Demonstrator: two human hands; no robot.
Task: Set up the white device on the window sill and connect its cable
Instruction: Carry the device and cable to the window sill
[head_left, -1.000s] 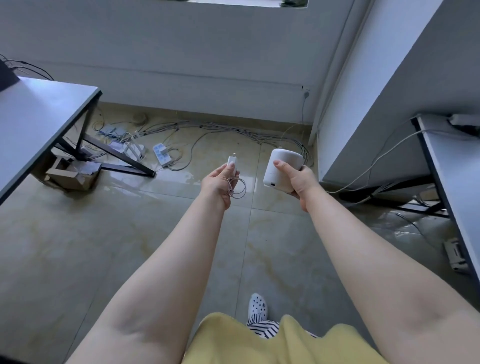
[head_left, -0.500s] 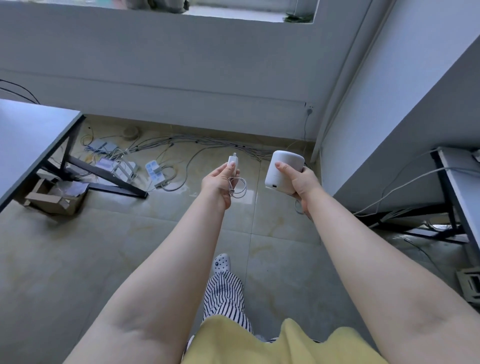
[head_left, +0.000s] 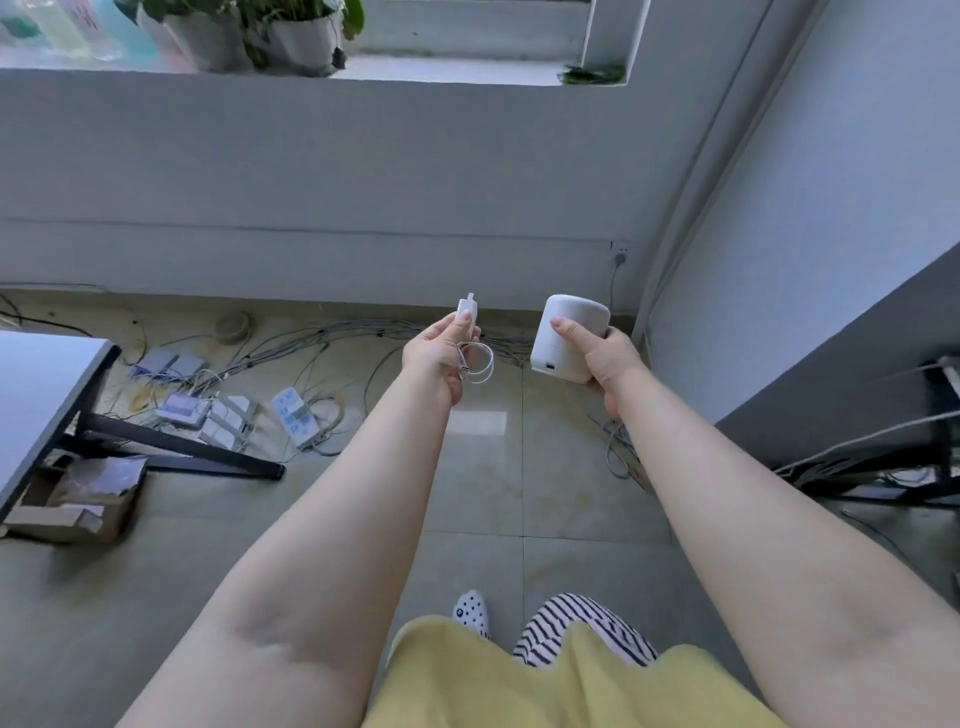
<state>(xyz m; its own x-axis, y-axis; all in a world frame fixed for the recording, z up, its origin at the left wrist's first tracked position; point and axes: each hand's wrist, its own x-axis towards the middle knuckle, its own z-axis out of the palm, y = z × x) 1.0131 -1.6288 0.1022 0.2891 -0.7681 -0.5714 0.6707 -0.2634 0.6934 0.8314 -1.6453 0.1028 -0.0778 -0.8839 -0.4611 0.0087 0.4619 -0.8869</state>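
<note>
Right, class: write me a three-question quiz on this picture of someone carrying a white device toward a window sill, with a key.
1. True or false: the white device already stands on the window sill.
2. Which of the hands holds the coiled cable: A left hand, B right hand, C neither?
3. Fill in: on the sill's left part stand potted ____.

Key: 1 false, the right hand holds it; 2 A; 3 plants.
</note>
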